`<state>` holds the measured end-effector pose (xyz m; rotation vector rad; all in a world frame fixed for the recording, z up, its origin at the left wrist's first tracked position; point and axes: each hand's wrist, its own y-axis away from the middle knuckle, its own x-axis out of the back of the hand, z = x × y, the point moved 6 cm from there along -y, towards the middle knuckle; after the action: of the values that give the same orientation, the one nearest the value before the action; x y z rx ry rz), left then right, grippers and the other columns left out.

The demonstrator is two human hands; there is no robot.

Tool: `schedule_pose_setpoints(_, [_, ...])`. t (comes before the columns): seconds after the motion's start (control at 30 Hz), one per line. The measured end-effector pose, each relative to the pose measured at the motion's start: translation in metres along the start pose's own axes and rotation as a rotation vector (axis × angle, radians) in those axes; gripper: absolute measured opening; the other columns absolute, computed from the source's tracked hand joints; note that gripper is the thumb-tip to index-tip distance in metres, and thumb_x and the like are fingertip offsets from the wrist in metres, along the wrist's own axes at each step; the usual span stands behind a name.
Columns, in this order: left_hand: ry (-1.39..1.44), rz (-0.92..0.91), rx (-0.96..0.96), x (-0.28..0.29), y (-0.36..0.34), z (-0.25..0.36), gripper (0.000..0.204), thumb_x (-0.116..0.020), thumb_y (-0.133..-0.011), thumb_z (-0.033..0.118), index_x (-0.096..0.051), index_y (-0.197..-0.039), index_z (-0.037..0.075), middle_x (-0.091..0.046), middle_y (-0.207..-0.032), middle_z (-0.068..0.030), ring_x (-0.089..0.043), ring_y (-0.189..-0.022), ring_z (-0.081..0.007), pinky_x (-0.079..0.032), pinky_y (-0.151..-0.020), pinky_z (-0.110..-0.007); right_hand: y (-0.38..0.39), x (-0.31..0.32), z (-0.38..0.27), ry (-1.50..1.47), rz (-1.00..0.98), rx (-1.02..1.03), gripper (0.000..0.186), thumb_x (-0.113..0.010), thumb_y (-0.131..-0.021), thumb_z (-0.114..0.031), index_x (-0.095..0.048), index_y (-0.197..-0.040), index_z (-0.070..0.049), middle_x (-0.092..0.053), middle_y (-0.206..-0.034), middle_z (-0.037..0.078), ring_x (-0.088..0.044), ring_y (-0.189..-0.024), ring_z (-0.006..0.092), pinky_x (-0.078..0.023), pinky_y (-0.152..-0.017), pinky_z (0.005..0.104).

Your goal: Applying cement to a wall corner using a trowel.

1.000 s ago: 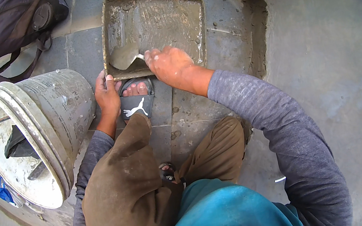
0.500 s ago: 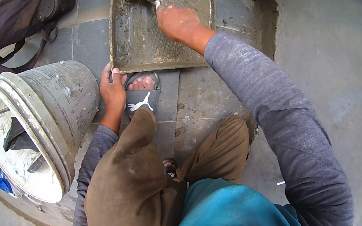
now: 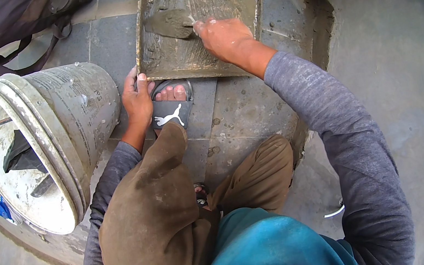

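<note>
A shallow rectangular tray [image 3: 203,75], caked with grey-brown wet mortar, lies on the tiled floor in front of me. My left hand [image 3: 138,104] grips its near left corner, thumb over the rim. Inside the tray, my right hand [image 3: 226,37] is closed around the handle of a trowel [image 3: 171,24]. The trowel's blade points left and lies flat against the mortar, coated with it. Most of the handle is hidden in my fist. Just below the tray's near edge is my sandalled foot [image 3: 170,111].
A white bucket [image 3: 83,106] lies on its side at the left, with a dark piece and sticks in it. Behind it is a dark backpack [image 3: 21,29]. Bare grey concrete [image 3: 391,76] runs along the right. A short white strip [image 3: 334,212] lies near my right elbow.
The trowel has come down and toward me from the tray's far side, and its blade now shows flat and broad. My left hand keeps its hold on the corner.
</note>
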<state>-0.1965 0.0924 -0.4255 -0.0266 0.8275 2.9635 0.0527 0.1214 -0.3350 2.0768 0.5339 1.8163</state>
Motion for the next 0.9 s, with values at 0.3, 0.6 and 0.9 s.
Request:
schedule_pose_setpoints(0.3, [0.010, -0.046, 0.019, 0.000, -0.005, -0.001, 0.040, -0.049, -0.102, 0.017, -0.045, -0.138, -0.001, -0.055, -0.127, -0.0121, -0.059, -0.107, -0.0188, -0.054, -0.090, -0.031, -0.009, -0.012, -0.002, 0.136, -0.146, 0.283, 0.026, -0.057, -0.086, -0.011, -0.065, -0.110, -0.011, -0.070, -0.099, 0.014, -0.069, -0.089, 0.0332, -0.055, -0.077, 0.0427])
schedule_pose_setpoints(0.6, [-0.066, -0.060, -0.018, 0.004, -0.002, 0.002, 0.041, -0.049, -0.102, 0.020, -0.045, -0.139, 0.001, -0.055, -0.127, -0.0107, -0.058, -0.111, -0.0189, -0.051, -0.094, -0.033, -0.011, 0.000, 0.033, -0.136, -0.286, 0.315, 0.038, -0.064, -0.077, -0.017, -0.065, -0.116, -0.018, -0.070, -0.097, 0.011, -0.064, -0.092, 0.0340, -0.051, -0.081, 0.0446])
schedule_pose_setpoints(0.9, [-0.077, -0.030, 0.010, 0.004, 0.000, -0.001, 0.037, -0.049, -0.103, 0.019, -0.048, -0.137, 0.003, -0.056, -0.126, -0.0097, -0.059, -0.108, -0.0178, -0.053, -0.092, -0.032, 0.049, -0.025, 0.140, 0.004, -0.090, 0.114, 0.038, -0.063, -0.078, -0.017, -0.065, -0.116, -0.018, -0.068, -0.106, 0.010, -0.063, -0.100, 0.0330, -0.051, -0.085, 0.0447])
